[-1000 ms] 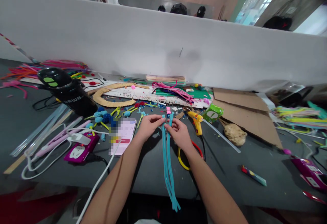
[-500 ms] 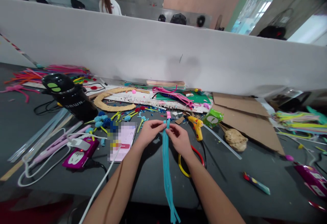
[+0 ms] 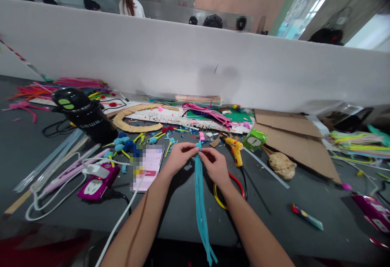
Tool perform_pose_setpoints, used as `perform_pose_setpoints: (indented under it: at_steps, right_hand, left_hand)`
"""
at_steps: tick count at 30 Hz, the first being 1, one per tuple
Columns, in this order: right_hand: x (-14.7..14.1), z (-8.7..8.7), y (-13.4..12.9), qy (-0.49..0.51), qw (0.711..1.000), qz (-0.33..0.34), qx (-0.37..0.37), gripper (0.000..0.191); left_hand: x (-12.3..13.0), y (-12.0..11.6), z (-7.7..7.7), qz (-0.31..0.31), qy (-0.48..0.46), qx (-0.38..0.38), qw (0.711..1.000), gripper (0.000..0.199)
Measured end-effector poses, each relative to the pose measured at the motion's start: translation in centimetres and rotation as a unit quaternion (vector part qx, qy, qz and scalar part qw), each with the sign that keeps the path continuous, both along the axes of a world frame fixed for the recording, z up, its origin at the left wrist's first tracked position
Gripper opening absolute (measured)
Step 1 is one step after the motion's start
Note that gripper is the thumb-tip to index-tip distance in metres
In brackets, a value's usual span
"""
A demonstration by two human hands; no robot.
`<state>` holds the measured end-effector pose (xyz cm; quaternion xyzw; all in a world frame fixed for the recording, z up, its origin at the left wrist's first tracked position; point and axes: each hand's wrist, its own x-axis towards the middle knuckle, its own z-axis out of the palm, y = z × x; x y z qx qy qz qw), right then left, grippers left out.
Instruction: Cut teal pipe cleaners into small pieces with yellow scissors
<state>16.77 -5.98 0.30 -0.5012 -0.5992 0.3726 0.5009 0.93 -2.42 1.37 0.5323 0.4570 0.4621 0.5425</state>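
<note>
The strands (image 3: pixel 199 194), a bundle of blue pipe-cleaner-type stems, are positioned centrally in front of the person, with the upper end above the counter (image 3: pixel 271 222) and the lower end running toward the body past the near edge. The left hand (image 3: pixel 181 158) pinches the bundle near its top between thumb and fingers; the right hand (image 3: pixel 215 162) pinches at the same level from the opposite side. The fingertips of both hands meet or nearly meet at the grip, and a short length of blue projects above them. Below the grip, the strands lie close together, then separate slightly at the lower tips. The exact strand count cannot be determined. Handling: the material is judged very light, soft on the surface and springy, with a thin core that probably bends readily and retains a bend. Slippage is unlikely, as the pile should give good friction; crushing of the pile and kinking are the likelier faults. Take hold close to the top, with the ends level, using thumb and forefinger pressure only; leave the long portion unloaded. Note the adjacent items: a pink piece (image 3: pixel 202 136) just beyond the tops, the phone (image 3: pixel 152 165) near the left wrist, and the glue gun (image 3: pixel 235 151) beside the right hand.
</note>
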Motion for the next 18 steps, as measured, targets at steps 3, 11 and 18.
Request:
perform_pose_setpoints:
  at_steps: [3,11,18]
  right_hand:
    - [-0.01,0.03,-0.02,-0.003,1.0,-0.001,0.008,0.024]
    - [-0.01,0.31,0.08,0.062,0.998,0.0,-0.032,0.028]
    - [-0.04,0.25,-0.18,0.008,1.0,0.002,-0.003,0.026]
  left_hand:
    - [0.04,0.07,-0.29,0.001,0.006,0.012,1.0,0.031]
    - [-0.04,0.25,-0.6,-0.01,-0.023,0.029,0.999,0.03]
    - [0.04,0.19,-0.47,0.021,-0.028,0.023,0.999,0.032]
